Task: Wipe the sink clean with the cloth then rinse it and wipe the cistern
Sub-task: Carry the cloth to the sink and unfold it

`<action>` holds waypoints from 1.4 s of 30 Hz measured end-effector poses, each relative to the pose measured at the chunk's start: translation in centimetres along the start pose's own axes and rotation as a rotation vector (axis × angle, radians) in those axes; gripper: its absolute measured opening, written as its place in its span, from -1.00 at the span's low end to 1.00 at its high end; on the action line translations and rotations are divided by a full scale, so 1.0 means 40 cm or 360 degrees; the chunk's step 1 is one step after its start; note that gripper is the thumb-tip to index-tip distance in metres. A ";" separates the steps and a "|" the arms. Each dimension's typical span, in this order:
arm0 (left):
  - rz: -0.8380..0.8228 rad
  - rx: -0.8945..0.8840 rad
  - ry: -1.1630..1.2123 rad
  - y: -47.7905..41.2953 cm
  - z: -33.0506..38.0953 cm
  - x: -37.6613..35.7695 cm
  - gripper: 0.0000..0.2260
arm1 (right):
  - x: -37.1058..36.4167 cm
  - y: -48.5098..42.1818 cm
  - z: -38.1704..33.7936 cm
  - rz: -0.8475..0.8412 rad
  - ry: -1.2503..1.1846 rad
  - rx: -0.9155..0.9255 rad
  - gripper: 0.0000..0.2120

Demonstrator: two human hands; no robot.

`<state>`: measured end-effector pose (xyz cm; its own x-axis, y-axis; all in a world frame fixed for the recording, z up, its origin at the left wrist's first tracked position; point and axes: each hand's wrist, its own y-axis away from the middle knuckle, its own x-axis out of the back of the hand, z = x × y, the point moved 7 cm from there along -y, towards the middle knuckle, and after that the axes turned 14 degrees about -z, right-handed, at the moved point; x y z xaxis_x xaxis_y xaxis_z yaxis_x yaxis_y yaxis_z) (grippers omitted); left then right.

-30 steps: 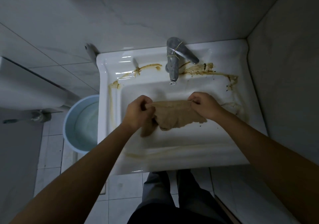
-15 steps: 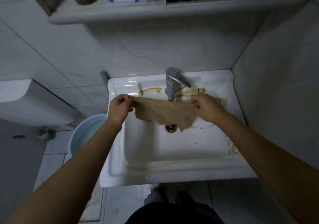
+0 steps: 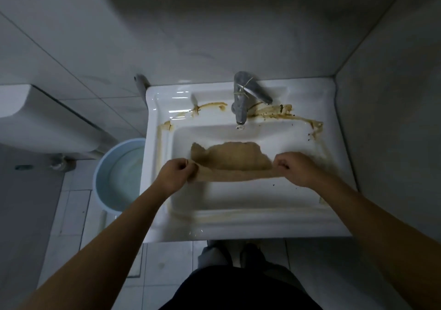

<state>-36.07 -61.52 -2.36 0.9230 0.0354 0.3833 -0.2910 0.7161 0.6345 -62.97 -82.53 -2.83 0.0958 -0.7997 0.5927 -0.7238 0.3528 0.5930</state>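
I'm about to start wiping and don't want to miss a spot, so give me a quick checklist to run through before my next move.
1. Grip on the cloth: ok, the left hand and the right hand each pinch one end.
2. Cloth spread: ok, stretched across the basin of the sink.
3. Stains found: ok, brown streaks run behind the tap and along the rim.
4. Sink wiped: not ok, not yet done.
5. Rinse water: ok, the bucket beside the sink holds water.
6. Cloth wet enough: cannot tell.
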 end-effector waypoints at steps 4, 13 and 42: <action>-0.0039 0.0017 -0.0143 -0.035 -0.033 -0.029 -0.69 | -0.048 -0.006 0.053 -0.0123 -0.0008 -0.0130 -0.73; 0.0258 0.0209 -0.0200 -0.199 -0.065 -0.014 -0.78 | -0.001 -0.208 0.064 0.0105 -0.0228 -0.0227 -0.82; -0.0496 -0.0274 -0.2059 -0.177 -0.084 -0.210 -0.63 | -0.194 -0.216 0.181 0.0066 -0.0647 -0.0835 -0.93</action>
<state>-40.93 -64.52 -12.34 0.0168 -0.7558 0.6546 0.0099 0.6548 0.7557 -62.40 -82.89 -16.48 -0.2648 -0.8637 0.4289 -0.2826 0.4947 0.8218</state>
